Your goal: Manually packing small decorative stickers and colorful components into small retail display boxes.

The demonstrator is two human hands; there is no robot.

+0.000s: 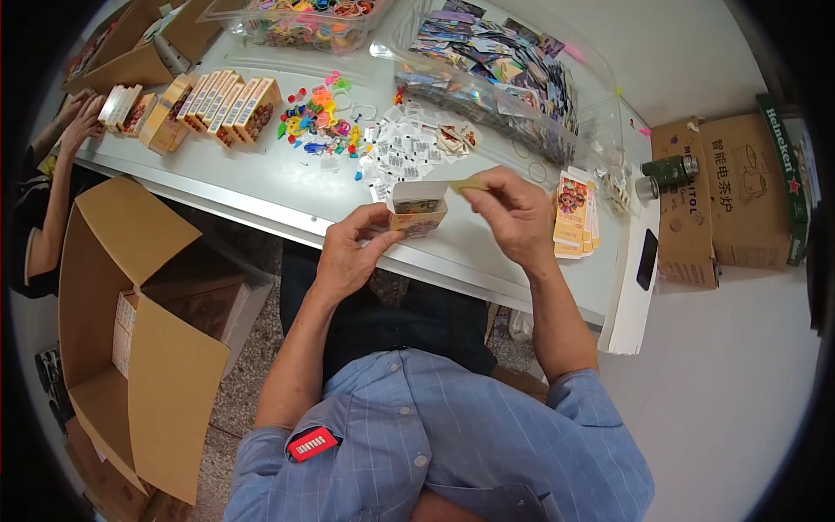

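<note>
My left hand (pixel 355 248) is closed around a small yellow-and-white carton (pixel 417 224) at the table's front edge. The carton's top is open, with a white flap standing up and something dark inside. At its upper right, my right hand (pixel 513 213) pinches a thin yellowish piece (pixel 470 184); whether this is a flap of the carton or a separate slip I cannot tell. Right of that hand lies a stack of flat printed cartons (pixel 571 213). Beyond the carton are small white printed packets (pixel 404 148) and a pile of colourful plastic trinkets (pixel 322 120).
Clear bins hold shiny cards (pixel 496 65) and colourful trinkets (pixel 300 26) at the back. Filled cartons (pixel 228 106) stand in a row at left, near another person's hands (pixel 83 117). An open cardboard box (pixel 178 383) is at my left; a phone (pixel 647 259) lies at the right edge.
</note>
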